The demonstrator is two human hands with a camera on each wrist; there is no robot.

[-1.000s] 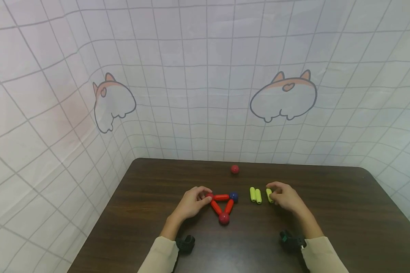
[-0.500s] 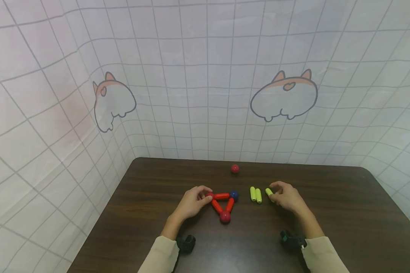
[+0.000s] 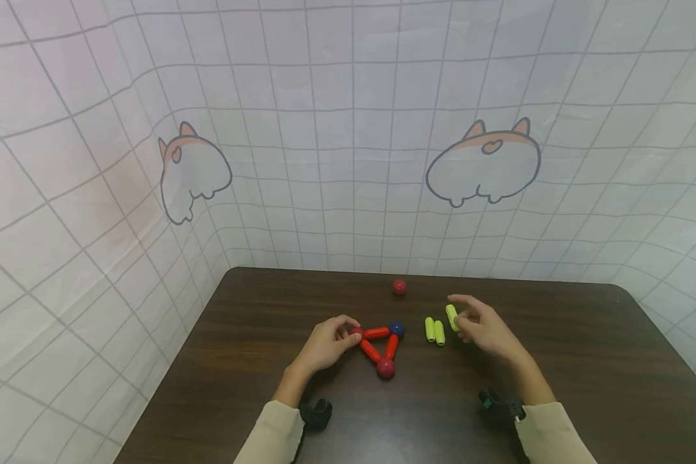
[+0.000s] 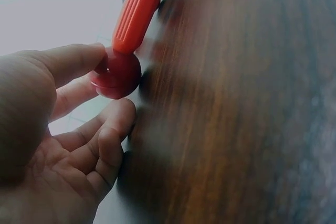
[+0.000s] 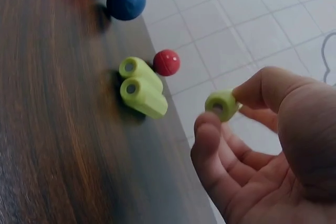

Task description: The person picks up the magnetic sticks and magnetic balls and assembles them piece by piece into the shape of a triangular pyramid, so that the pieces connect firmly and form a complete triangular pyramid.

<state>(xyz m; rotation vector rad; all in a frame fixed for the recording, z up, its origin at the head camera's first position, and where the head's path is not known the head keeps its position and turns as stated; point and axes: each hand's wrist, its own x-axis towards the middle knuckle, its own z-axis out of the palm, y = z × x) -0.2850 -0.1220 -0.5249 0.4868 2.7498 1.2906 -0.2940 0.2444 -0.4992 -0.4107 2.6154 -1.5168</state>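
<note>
Right hand (image 3: 483, 327) pinches yellow rod (image 3: 452, 316), seemingly aloft

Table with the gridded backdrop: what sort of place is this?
Perhaps a play or recording corner, though I can't be sure: gridded cloth hangs behind and beside the table, with coloured balls and sticks on it.

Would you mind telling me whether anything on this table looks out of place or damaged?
Nothing looks spilled or visibly damaged. The only mild oddity is the loose red ball, sitting alone near the table's far edge, unattached to the rod-and-ball triangle.
</note>
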